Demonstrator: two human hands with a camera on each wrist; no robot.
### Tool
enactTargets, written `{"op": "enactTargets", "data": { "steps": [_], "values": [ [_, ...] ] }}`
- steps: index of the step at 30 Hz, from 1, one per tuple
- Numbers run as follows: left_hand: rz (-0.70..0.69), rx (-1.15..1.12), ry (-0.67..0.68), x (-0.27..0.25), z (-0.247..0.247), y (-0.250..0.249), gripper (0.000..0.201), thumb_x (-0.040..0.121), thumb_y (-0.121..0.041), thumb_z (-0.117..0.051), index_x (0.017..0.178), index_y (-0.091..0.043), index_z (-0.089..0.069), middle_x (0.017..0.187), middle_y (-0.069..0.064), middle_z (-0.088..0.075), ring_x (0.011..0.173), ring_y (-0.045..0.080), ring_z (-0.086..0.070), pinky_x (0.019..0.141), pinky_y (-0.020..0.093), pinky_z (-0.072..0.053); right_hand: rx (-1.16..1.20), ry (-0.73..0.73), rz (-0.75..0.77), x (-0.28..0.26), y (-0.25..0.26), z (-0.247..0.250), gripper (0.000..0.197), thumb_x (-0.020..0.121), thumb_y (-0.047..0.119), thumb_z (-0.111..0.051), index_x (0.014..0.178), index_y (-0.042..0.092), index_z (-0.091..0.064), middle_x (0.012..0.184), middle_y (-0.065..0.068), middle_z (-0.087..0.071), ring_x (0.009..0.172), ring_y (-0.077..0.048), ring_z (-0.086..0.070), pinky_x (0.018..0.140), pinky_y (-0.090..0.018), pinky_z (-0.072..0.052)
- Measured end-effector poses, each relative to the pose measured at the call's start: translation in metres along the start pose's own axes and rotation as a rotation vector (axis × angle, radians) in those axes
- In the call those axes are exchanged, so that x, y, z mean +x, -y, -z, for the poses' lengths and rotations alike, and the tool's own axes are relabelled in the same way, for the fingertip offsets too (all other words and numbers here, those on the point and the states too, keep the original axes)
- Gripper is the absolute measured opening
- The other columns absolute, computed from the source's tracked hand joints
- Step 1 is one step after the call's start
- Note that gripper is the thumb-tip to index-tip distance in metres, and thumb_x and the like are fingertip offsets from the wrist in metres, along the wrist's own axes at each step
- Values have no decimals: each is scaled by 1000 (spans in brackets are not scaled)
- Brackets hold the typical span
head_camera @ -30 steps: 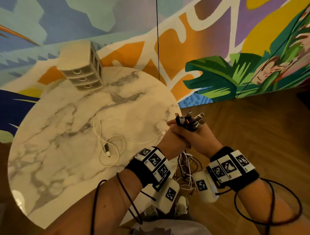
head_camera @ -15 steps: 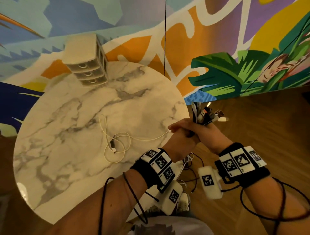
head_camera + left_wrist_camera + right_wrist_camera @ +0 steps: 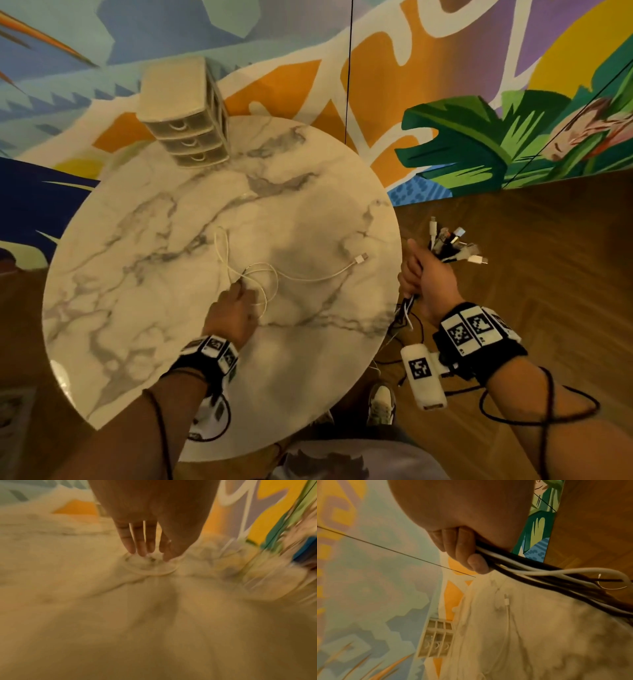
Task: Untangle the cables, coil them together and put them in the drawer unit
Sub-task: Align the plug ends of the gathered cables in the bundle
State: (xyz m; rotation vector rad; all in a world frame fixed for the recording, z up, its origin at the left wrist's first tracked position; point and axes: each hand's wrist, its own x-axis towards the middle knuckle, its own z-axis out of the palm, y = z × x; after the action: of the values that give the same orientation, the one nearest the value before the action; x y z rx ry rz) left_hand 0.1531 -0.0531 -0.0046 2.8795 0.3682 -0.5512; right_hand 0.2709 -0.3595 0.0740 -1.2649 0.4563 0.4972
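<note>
My right hand [image 3: 420, 274] grips a bundle of black and white cables [image 3: 448, 245] beyond the table's right edge. Their plugs fan out above the fist and the rest hangs below. In the right wrist view the fingers [image 3: 464, 547] curl round the bundle of cables [image 3: 522, 566]. A loose white cable [image 3: 263, 274] lies looped on the marble table [image 3: 137, 240], its plug [image 3: 361, 257] pointing right. My left hand [image 3: 239, 293] reaches onto its loops with straight fingers [image 3: 142, 545] that touch the white cable [image 3: 150, 568]. The beige drawer unit [image 3: 186, 137] stands at the table's far edge, all drawers closed.
A painted wall stands behind the table. Wooden floor [image 3: 513, 257] lies to the right, with thin cable ends trailing on it below the bundle. My shoes [image 3: 380, 404] show under the table's near edge. In the right wrist view the drawer unit [image 3: 436, 641] is far off.
My left hand has let go of the bundle and moved left over the table to the loose white cable. The right hand has carried the bundle a little right, off the table edge.
</note>
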Motion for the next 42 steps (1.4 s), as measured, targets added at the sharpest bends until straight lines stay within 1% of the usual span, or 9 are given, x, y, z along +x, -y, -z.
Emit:
{"op": "enactTargets", "data": {
  "steps": [4,8,12,16,19,22,28,36,42],
  "values": [
    [-79,62,49,-11,-12,12,39,78,-24,-66,115,-15,-62,120,15,-57,94,37,-58,71,39,-52,-11,-4,-14,4,-18,-4,55,98,25,-47,51,16,-19,36,3,-18,32,-12,-16,37,-18,-18],
    [-209,157,-54,-14,-6,-21,30,74,-39,-50,64,-18,-68,70,4,-66,75,29,-63,61,33,-51,-42,-19,-33,7,-27,-2,53,97,26,-47,53,16,-20,37,2,-19,31,-12,-17,36,-17,-20],
    [-437,102,-154,16,0,-79,24,76,-28,-48,87,-12,-62,93,8,-59,85,29,-57,69,37,-49,-77,-42,-38,5,-30,-2,52,97,27,-48,54,16,-21,39,2,-20,34,-13,-18,37,-19,-19],
    [-327,193,-30,55,-5,-115,28,92,-25,-47,117,-14,-50,122,8,-50,110,29,-47,86,39,-40,-129,-38,-7,-2,-30,0,51,98,25,-46,53,15,-25,39,2,-22,35,-14,-20,37,-21,-22],
    [-332,217,58,56,-8,-126,22,98,-25,-39,112,-13,-50,114,7,-57,105,28,-54,81,37,-39,-203,-2,43,-8,-34,6,49,99,25,-44,54,8,-40,36,3,-30,33,-15,-24,39,-24,-25],
    [-408,-80,14,42,-2,-144,16,95,-25,-43,101,-12,-52,103,7,-59,93,28,-57,72,37,-41,-195,-3,-8,-5,-48,12,43,100,28,-44,81,-7,-61,38,4,-28,33,-12,-23,38,-22,-24],
    [-624,-350,-130,9,12,-173,8,91,-20,-53,91,-13,-55,93,5,-59,79,23,-55,66,34,-40,-135,22,-46,6,-61,4,37,99,26,-45,110,-6,-61,39,0,-30,33,-13,-27,38,-21,-26],
    [-341,-783,-136,15,37,-179,22,96,-30,-49,85,-13,-57,78,-3,-55,70,11,-49,64,25,-38,-154,224,-64,-10,-56,14,37,100,24,-45,101,-8,-63,42,1,-27,36,-11,-23,40,-23,-22],
    [-160,-1224,188,6,57,-206,12,94,-13,-54,96,-6,-63,78,3,-63,55,2,-56,47,14,-44,-180,305,-4,-29,-54,12,42,99,13,-45,65,18,-70,40,-1,-30,34,-13,-26,39,-25,-22]
  ]
}}
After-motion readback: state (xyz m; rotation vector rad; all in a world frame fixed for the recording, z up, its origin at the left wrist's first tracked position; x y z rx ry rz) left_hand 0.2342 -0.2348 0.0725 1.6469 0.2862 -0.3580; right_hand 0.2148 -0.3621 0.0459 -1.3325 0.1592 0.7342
